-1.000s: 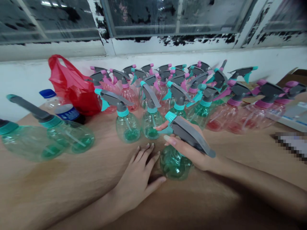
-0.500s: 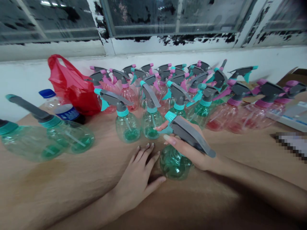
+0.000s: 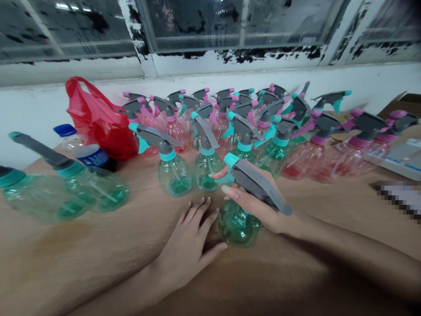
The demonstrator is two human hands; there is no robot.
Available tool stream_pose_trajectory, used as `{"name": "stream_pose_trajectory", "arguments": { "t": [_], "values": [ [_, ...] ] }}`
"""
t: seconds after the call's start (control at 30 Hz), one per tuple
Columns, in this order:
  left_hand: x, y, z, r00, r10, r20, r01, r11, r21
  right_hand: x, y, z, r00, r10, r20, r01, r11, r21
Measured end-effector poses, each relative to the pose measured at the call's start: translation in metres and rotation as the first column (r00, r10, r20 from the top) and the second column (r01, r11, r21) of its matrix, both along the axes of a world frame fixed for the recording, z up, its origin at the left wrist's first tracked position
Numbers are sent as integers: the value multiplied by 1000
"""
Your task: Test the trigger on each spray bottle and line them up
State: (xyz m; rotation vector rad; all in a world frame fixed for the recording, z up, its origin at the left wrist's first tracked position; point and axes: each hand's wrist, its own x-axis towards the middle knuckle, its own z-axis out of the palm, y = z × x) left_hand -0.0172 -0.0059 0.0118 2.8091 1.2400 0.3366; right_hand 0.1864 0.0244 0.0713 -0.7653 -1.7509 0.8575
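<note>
My right hand (image 3: 259, 204) is wrapped round the neck of a green spray bottle (image 3: 238, 226) with a grey and turquoise trigger head (image 3: 259, 182). The index finger reaches to the turquoise trigger. The bottle is upright, slightly tilted. My left hand (image 3: 194, 235) lies flat on the wooden table (image 3: 131, 254), fingers stretched out, just left of that bottle. Beyond my hands stand two more green spray bottles (image 3: 176, 177), their turquoise nozzles pointing left. On the left, two further green spray bottles (image 3: 108, 188) stand close together.
Several pink and green spray bottles (image 3: 226, 118) crowd the back of the table. A red plastic bag (image 3: 101, 123) and a blue-capped drink bottle (image 3: 95, 156) stand at the back left. On the right are pink spray bottles (image 3: 355, 151), an open cardboard box (image 3: 406, 105) and a pixelated flat object (image 3: 403, 197).
The held bottle and my right hand have shifted very slightly left. My left hand stays flat where it was.
</note>
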Motion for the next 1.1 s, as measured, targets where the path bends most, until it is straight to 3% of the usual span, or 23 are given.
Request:
{"name": "stream_pose_trajectory", "arguments": {
  "t": [0.27, 0.43, 0.57, 0.73, 0.97, 1.1],
  "values": [
    [-1, 2, -1, 999, -1, 38, 1, 1000, -15, 0, -5, 5, 1000, -13, 5, 13, 1000, -19],
    [3, -2, 7, 995, 2, 101, 6, 997, -75, 1, -4, 6, 999, 24, -29, -25, 999, -41],
    [3, -11, 13, 960, 17, 278, 15, 994, -111, -6, -6, 8, 996, 63, -61, -66, 997, -37],
    [-1, -24, 14, 872, 74, 484, -10, 991, -135, -35, -16, 12, 991, 89, -97, -94, 994, -50],
    [-37, -45, 22, 856, 218, 469, -176, 975, -132, -83, -24, 11, 989, 148, -19, -144, 981, 133],
    [-68, -50, 24, 839, 233, 492, -196, 972, -126, -95, -32, 4, 975, 155, 160, -180, 970, 162]
  ]
}}
